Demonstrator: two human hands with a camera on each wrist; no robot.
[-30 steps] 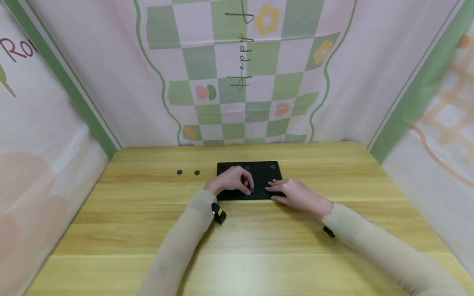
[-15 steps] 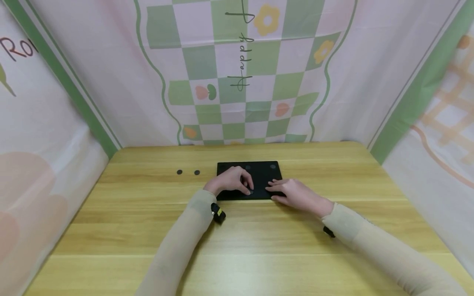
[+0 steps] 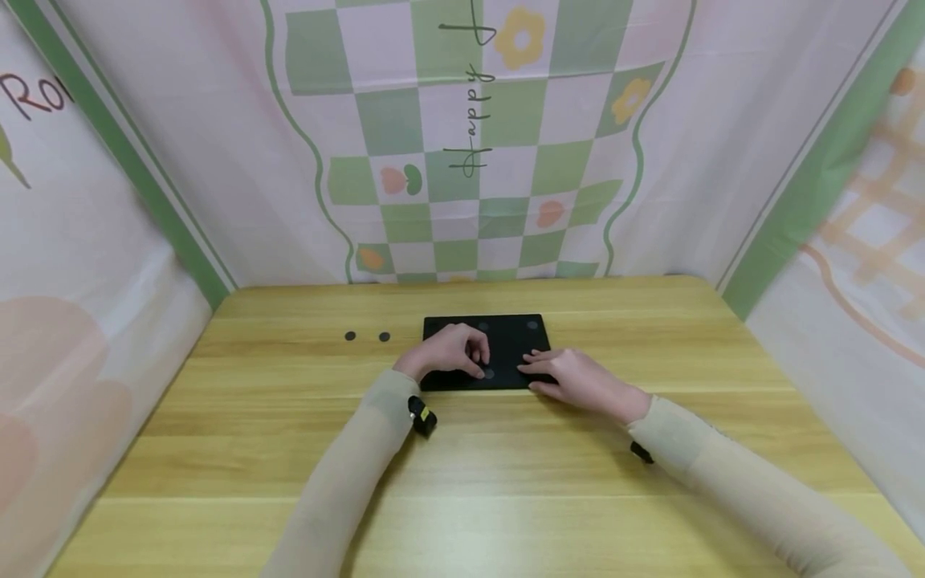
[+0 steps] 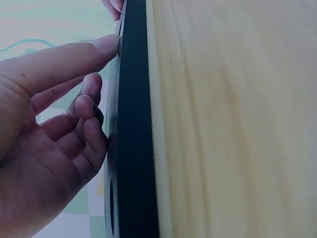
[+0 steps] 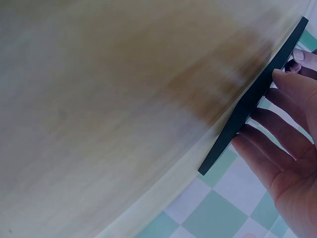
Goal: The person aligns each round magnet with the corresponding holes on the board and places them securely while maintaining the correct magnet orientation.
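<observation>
A flat black rectangular board (image 3: 511, 347) lies on the wooden table, with dark round discs at its back middle (image 3: 483, 326) and back right (image 3: 532, 325). Another disc (image 3: 489, 374) rests near the front middle, just beside the thumb of my left hand (image 3: 452, 350). In the left wrist view that thumb tip touches the board's top, while the other fingers bend loosely with nothing between them. My right hand (image 3: 580, 380) rests its fairly straight fingers on the board's right part. The left part of the board is hidden under my left hand.
Two loose dark discs (image 3: 350, 335) lie on the table (image 3: 289, 449) left of the board. Printed curtains (image 3: 477, 144) enclose the back and both sides. Each wrist carries a small black camera.
My left hand has drawn slightly left, away from the disc at the front middle, which now shows more fully on the board. The right hand stays in place.
</observation>
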